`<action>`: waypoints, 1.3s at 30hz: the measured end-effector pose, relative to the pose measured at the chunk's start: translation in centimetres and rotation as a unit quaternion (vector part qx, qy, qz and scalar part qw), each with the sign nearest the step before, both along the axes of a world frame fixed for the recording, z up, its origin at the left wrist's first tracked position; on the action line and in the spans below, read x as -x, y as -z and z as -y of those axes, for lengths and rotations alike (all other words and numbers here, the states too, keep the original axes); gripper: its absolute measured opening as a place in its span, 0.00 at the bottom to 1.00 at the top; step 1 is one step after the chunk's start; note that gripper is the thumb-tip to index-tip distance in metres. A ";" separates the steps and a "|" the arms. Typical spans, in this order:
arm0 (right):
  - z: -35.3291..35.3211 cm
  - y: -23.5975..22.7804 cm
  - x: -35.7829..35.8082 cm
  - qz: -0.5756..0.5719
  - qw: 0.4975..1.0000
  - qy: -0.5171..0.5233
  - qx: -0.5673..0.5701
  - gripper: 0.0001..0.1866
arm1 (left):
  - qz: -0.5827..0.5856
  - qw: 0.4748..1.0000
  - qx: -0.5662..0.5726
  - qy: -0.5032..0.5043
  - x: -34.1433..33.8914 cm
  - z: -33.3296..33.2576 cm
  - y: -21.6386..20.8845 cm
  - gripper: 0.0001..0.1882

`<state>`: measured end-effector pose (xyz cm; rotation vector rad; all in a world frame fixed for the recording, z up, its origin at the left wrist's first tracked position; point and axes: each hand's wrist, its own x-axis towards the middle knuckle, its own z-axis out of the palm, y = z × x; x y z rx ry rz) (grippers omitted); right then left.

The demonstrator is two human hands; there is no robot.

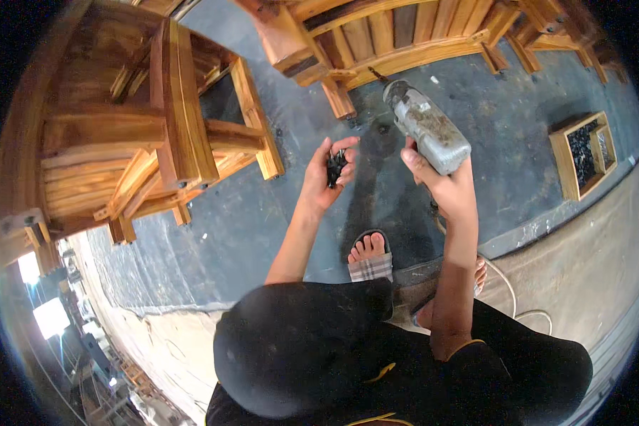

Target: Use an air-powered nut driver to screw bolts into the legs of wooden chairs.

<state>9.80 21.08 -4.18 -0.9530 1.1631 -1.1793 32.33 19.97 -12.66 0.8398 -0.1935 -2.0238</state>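
On my feed the right hand (449, 186) is wrapped around a grey drill (429, 128), its body scuffed and stained. The drill sits ahead of the right forearm, tilted up and to the left, and its bit (379, 74) points at the bottom rail of the slatted piece (426, 28). I can't tell from here whether the tip touches the wood. The left hand (321, 186) is half curled, palm up, around a small bunch of black bits (336, 169); I can't make out their exact shape or count them. The two hands are apart, with bare mat (255, 238) between them.

Just beyond the left hand I see a leg (339, 99) of the slatted piece. Farther left, a big wooden piece (181, 106) lies with its legs toward me, dark caps on several leg ends. Well off to the right, a shallow wooden box (566, 167) holds many dark bits (583, 153).

Nearer the body, the left foot (369, 248) stands in a sandal with a plaid strap (370, 268), and a pale cord (505, 278) curls beside the right foot (481, 273) onto the light floor (582, 234).
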 end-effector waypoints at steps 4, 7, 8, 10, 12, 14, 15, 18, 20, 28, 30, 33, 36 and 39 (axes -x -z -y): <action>-1.5 0.9 -0.9 0.011 0.999 -0.029 -0.007 0.12 | 0.021 0.998 -0.017 -0.052 0.4 0.2 -0.6 0.22; -2.2 2.2 -1.5 0.021 0.998 -0.055 -0.023 0.12 | -0.015 0.997 -0.037 -0.067 0.0 0.8 -0.5 0.20; -2.1 2.3 -1.7 0.019 0.997 -0.068 -0.025 0.12 | -0.017 0.996 -0.039 -0.080 -0.3 0.8 -0.2 0.20; -2.2 2.4 -1.7 0.010 0.993 -0.111 -0.030 0.12 | -0.046 0.996 -0.023 -0.075 -0.6 0.9 0.3 0.18; -2.6 2.4 -2.0 0.002 0.993 -0.113 -0.030 0.13 | -0.059 0.994 -0.025 -0.092 -0.6 0.9 0.4 0.17; -2.9 2.7 -2.1 -0.008 0.994 -0.109 -0.030 0.13 | -0.075 0.991 -0.028 -0.103 -0.4 0.8 0.6 0.16; -2.9 2.8 -2.1 -0.002 0.993 -0.114 -0.026 0.14 | -0.078 0.991 -0.011 -0.108 -0.4 0.7 0.7 0.15; -3.1 3.0 -2.0 0.009 0.993 -0.120 -0.015 0.16 | -0.086 0.990 0.027 -0.112 -0.5 0.6 0.3 0.13; -3.0 3.2 -1.9 0.021 0.988 -0.151 0.007 0.16 | -0.085 0.988 0.046 -0.117 -0.7 0.8 0.7 0.11; -3.7 3.7 -1.8 0.023 0.991 -0.133 -0.010 0.18 | -0.134 0.980 0.092 -0.115 -1.3 1.8 0.6 0.14; -3.9 3.8 -1.9 0.012 0.990 -0.138 -0.006 0.18 | -0.127 0.980 0.103 -0.110 -1.3 2.1 0.3 0.16; -4.3 3.7 -2.2 0.023 0.990 -0.136 -0.033 0.18 | -0.082 0.986 0.105 -0.102 -1.3 2.3 0.3 0.19; -4.7 3.2 -2.3 0.005 0.992 -0.121 -0.032 0.16 | -0.119 0.976 0.169 -0.069 -1.4 2.5 0.5 0.19; -4.7 3.0 -2.0 -0.048 0.989 -0.136 -0.013 0.15 | -0.065 0.986 0.120 -0.099 -0.8 2.7 0.2 0.21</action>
